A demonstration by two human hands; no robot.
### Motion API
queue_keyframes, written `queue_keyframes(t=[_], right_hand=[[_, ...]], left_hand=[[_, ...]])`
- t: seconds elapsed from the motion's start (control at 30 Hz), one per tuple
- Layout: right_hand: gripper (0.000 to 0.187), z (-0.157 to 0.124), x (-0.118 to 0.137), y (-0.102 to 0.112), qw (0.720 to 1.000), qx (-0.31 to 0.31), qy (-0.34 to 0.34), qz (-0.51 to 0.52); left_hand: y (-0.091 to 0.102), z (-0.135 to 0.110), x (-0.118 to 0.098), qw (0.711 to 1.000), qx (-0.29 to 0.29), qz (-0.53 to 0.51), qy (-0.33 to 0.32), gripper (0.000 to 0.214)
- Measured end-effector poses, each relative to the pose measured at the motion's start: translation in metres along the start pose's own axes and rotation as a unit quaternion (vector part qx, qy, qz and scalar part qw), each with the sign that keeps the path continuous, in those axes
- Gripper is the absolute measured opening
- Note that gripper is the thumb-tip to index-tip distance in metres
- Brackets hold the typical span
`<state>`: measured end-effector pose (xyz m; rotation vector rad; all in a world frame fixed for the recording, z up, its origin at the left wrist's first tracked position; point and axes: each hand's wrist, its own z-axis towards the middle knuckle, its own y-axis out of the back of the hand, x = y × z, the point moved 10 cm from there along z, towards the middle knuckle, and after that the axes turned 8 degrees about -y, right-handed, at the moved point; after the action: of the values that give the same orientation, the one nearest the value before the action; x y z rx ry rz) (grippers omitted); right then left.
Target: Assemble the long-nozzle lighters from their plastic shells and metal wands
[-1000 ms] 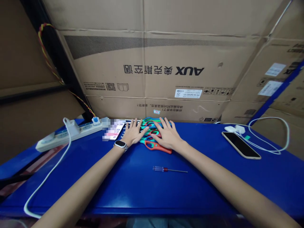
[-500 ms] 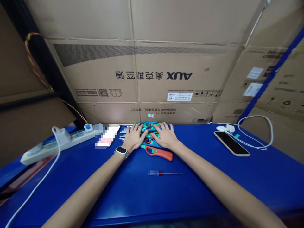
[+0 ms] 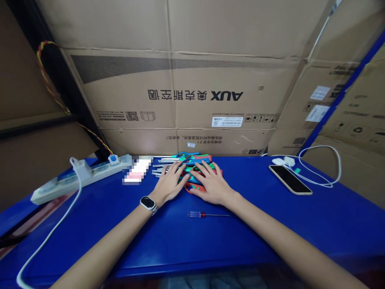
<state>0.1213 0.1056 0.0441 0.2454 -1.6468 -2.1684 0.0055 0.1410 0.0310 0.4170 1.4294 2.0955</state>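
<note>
Several long-nosed lighters [image 3: 197, 159] lie side by side at the back of the table, with red, blue, green and orange handles to the right and metal tubes to the left. My left hand [image 3: 171, 182], with a watch on its wrist, rests spread over their middle and tubes. Across the handles lies my right hand [image 3: 215, 184], its fingers spread flat. The nearest lighter, an orange one [image 3: 195, 187], is partly hidden under my right palm. A small screwdriver [image 3: 207, 214] with a clear and red handle lies nearer to me, touched by neither hand.
A power strip [image 3: 84, 178] with plugs and a white cable runs along the left. Beside the lighters lies a flat, pixelated object [image 3: 138, 170]. To the right are a phone [image 3: 290, 180] and a coiled white cable [image 3: 337, 160]. Cardboard [image 3: 192, 72] walls the back.
Both hands have slid slightly toward me over the lighters. The right hand now covers much of the orange lighter's handle, and more of the far lighters shows.
</note>
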Motion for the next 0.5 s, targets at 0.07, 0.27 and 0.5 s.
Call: queue_keyframes(t=[0.07,0.27,0.5], right_hand=[[0.070,0.002,-0.006,-0.007,1.000,0.016,-0.008,0.003],[0.069,0.008,-0.011,-0.006,1.000,-0.007,0.004,0.003],[0.023,-0.021,-0.011,0.023,0.994,-0.069,0.037,0.073]], left_hand=[[-0.005,-0.002,0.001,1.000,0.007,-0.003,0.004,0.052],[0.013,-0.001,-0.015,0.996,-0.047,-0.044,-0.069,0.045],[0.029,-0.014,-0.055,0.969,-0.014,-0.127,-0.212,0.022]])
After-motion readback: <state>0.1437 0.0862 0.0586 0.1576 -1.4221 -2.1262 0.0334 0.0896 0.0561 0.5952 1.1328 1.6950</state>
